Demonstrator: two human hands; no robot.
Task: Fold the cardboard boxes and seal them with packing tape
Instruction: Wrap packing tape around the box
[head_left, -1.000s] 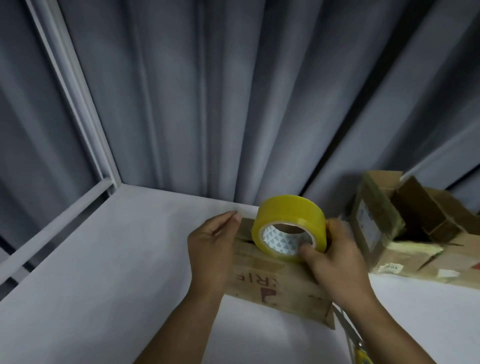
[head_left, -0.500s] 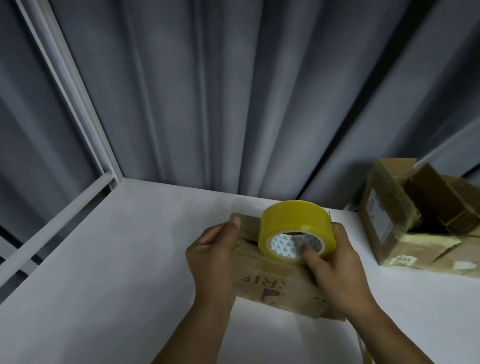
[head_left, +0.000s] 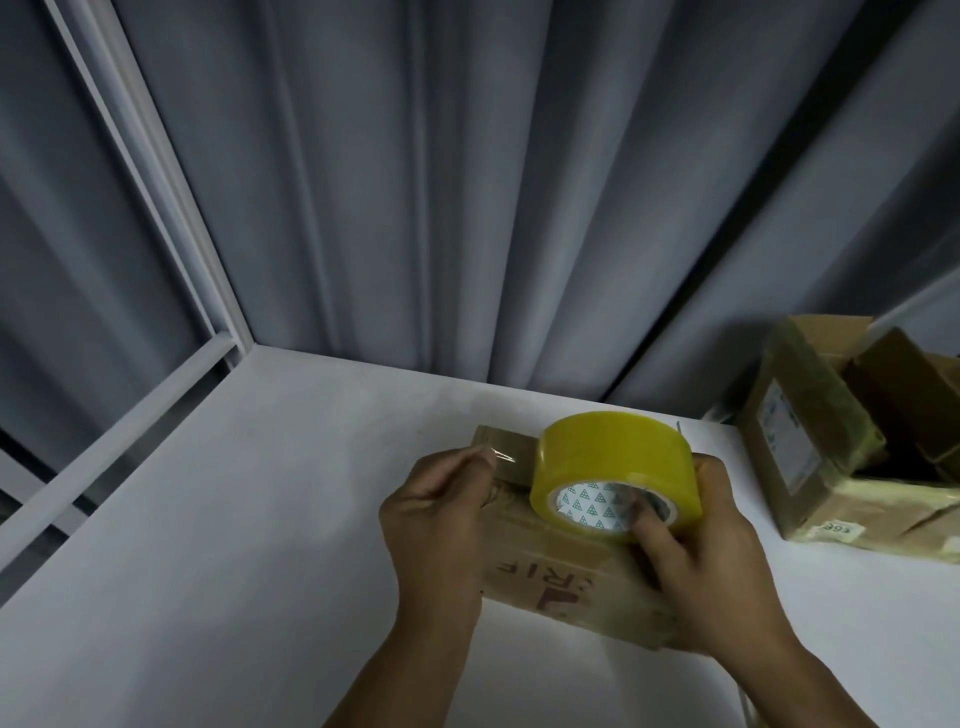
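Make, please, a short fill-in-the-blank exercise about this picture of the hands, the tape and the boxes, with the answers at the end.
1. The right hand grips a roll of tape of ____ colour.
2. The left hand pinches a clear strip pulled off the ____.
3. The letters printed on the small box under both hands are ____.
4. The larger box, at the right of the table, has its top ____.

Answers: yellow; roll; red; open

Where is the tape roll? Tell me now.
Head view, lower right of centre: the tape roll is held on edge over the small box by the right hand, with the left hand pinching its loose end just to its left.
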